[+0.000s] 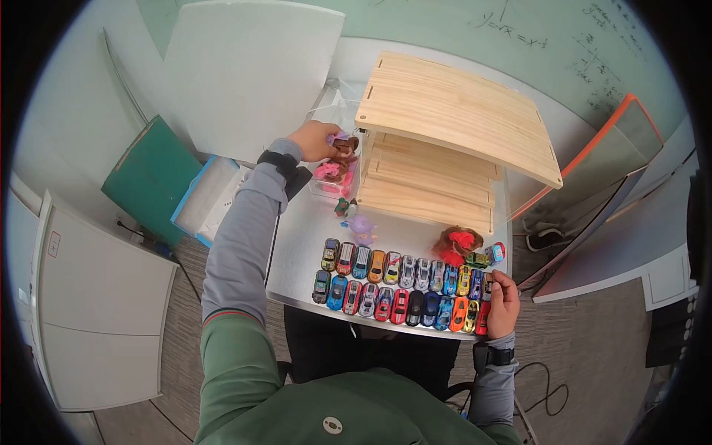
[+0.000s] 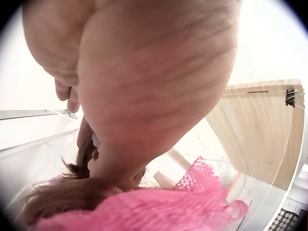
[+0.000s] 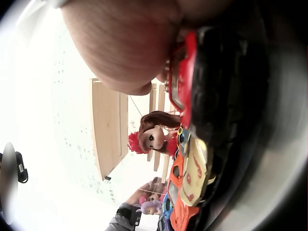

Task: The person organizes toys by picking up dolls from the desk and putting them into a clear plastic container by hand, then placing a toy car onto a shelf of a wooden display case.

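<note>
In the head view my left hand grips a brown-haired doll with purple on it above a clear bin that holds pink and brown-haired dolls. The left wrist view shows my left palm over brown hair and pink mesh cloth; the fingertips are mostly hidden. My right hand has its curled fingers on a toy car at the right end of the back row. In the right wrist view my right hand is beside a red car, its fingertips partly hidden.
Two rows of toy cars line the table's front edge. Behind them are a red-dressed doll, a purple-haired doll and small green figures. A wooden shelf stands at the back, its top overhanging the table.
</note>
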Demonstrator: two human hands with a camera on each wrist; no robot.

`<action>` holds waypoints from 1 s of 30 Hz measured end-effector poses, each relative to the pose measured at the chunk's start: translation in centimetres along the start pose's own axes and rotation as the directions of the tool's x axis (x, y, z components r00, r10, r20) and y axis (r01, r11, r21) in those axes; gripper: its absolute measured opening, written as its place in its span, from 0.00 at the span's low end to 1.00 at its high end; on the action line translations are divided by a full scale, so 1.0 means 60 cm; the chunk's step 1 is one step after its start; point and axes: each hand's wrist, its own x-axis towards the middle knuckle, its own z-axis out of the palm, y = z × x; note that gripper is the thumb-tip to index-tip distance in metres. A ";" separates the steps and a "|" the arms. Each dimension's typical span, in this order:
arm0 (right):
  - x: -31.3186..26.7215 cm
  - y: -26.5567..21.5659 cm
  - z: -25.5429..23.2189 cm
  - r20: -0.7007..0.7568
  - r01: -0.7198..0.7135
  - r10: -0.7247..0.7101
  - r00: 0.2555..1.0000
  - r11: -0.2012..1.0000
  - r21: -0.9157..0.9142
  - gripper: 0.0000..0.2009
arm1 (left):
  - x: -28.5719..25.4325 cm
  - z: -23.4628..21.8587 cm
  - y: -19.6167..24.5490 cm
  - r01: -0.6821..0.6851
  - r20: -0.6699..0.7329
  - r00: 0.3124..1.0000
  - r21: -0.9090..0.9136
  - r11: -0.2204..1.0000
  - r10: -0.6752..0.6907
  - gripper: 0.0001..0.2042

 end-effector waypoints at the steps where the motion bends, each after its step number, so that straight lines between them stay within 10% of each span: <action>1: 0.000 0.002 -0.001 -0.001 0.002 -0.002 1.000 1.000 0.000 0.13 | 0.001 0.001 0.000 -0.011 -0.019 1.000 -0.022 1.000 0.010 0.19; 11: 0.000 0.003 -0.001 0.010 0.020 -0.020 1.000 1.000 -0.021 0.14 | -0.005 0.017 -0.010 -0.042 -0.083 0.995 0.101 0.994 0.050 0.17; 19: -0.001 -0.001 0.002 0.001 0.001 -0.001 1.000 1.000 -0.005 0.14 | 0.015 0.020 -0.002 -0.059 -0.104 0.994 -0.258 0.964 0.033 0.23; 30: -0.001 -0.002 0.001 0.007 0.011 -0.011 1.000 1.000 0.007 0.14 | 0.014 0.011 0.008 -0.067 -0.090 0.995 -0.211 0.975 0.049 0.20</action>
